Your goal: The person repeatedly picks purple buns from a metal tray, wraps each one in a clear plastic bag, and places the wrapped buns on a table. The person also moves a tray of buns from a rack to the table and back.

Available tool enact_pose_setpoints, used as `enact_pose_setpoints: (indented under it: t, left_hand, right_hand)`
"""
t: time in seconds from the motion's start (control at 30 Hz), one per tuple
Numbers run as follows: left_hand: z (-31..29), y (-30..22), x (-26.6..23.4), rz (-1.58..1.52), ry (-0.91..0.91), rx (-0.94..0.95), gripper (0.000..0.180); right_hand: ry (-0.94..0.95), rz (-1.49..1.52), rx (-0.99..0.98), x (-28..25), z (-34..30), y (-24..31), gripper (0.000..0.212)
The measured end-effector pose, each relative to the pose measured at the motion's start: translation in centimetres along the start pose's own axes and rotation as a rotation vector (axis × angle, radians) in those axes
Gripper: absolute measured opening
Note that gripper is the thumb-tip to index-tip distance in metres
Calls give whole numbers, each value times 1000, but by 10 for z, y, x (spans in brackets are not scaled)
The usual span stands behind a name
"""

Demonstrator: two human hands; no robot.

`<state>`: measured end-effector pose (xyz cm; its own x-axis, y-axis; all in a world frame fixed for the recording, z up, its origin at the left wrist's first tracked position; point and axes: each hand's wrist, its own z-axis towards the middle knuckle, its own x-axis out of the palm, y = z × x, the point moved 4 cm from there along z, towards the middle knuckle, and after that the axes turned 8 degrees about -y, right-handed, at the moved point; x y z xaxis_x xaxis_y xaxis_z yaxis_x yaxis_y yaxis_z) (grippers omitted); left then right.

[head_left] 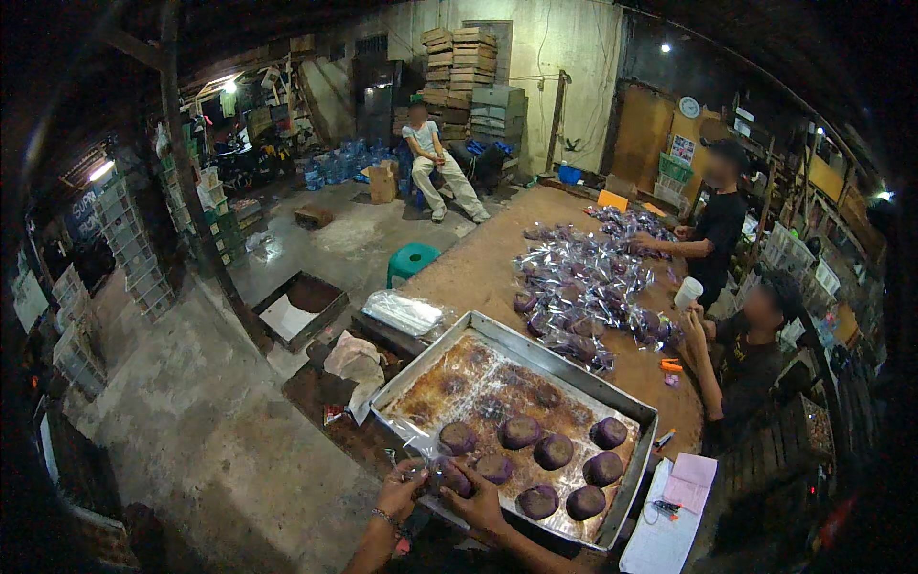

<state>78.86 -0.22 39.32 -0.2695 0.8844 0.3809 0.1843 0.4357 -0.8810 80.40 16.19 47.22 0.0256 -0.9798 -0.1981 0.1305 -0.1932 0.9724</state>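
Observation:
Over the near left corner of a metal baking tray (656, 421), my two hands are close together. My left hand (400, 492) pinches the edge of a clear plastic bag (417, 444). My right hand (478, 499) is closed round a purple bun (451, 475), which sits at or in the bag; the overlap hides exactly how far. Several dark-topped purple buns, one of them this bun (554, 451), stand in the near half of the tray. The tray's far half shows brown, greasy stains.
A heap of bagged buns (579, 277) covers the table (478, 234) beyond the tray. Two people work along the right side. A stack of clear bags (404, 312), a green stool (413, 258), and papers with pens (672, 517) surround the tray. Another person sits far back.

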Motion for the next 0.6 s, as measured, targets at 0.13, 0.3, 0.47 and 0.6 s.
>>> enact_pose_setpoints:
  t: [0.13,0.3,0.47,0.6]
  left_hand:
    - [-16,-2,14,39,65,-66,19]
    - [-41,0,31,116,-27,-66,18]
    - [-47,28,41,-178,-80,-122,17]
    - [-61,43,45,-251,-195,-136,17]
  right_hand:
    - [253,-18,6,-18,-5,-3,52]
    - [397,113,73,-47,-17,2,50]
    - [484,255,217,-69,-41,18,46]
    - [415,16,141,-89,-53,16,47]
